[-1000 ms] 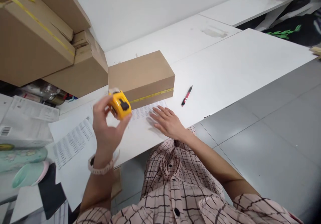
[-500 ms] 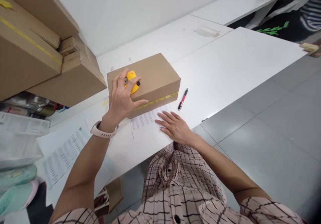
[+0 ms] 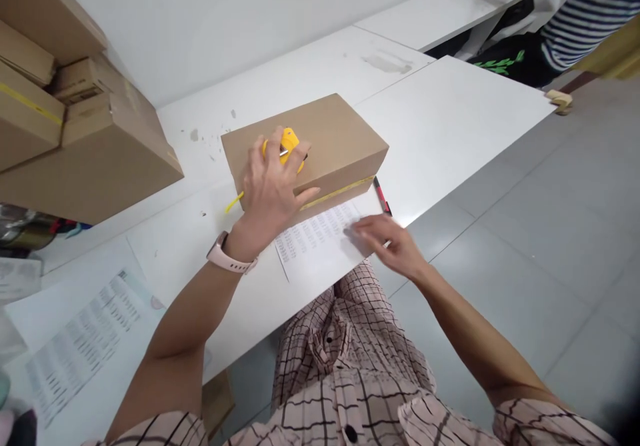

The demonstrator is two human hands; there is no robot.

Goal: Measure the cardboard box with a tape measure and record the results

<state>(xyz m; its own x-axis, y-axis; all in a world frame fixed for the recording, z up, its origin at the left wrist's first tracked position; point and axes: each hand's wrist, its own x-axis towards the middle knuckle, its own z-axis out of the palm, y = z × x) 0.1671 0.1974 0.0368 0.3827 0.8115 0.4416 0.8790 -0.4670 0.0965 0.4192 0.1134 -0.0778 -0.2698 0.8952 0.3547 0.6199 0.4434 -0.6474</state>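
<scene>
A brown cardboard box point(image 3: 340, 139) lies on the white table point(image 3: 450, 106). My left hand point(image 3: 273, 189) grips a yellow tape measure point(image 3: 290, 145) and holds it on top of the box near its left end. The yellow tape point(image 3: 340, 191) runs along the box's front face and sticks out at the left. My right hand point(image 3: 387, 243) lies blurred on a printed sheet point(image 3: 315, 236) in front of the box, fingers stretched out, close to a red and black pen point(image 3: 381, 195).
Stacked cardboard boxes point(image 3: 85, 146) stand at the left. A second printed sheet point(image 3: 75, 339) lies at the lower left. A person in a striped shirt point(image 3: 585, 13) sits at the far right by another table. Grey floor tiles lie to the right.
My left hand has carried the tape measure from in front of the box up onto its top. My right hand has slid right along the sheet toward the pen. The view has shifted.
</scene>
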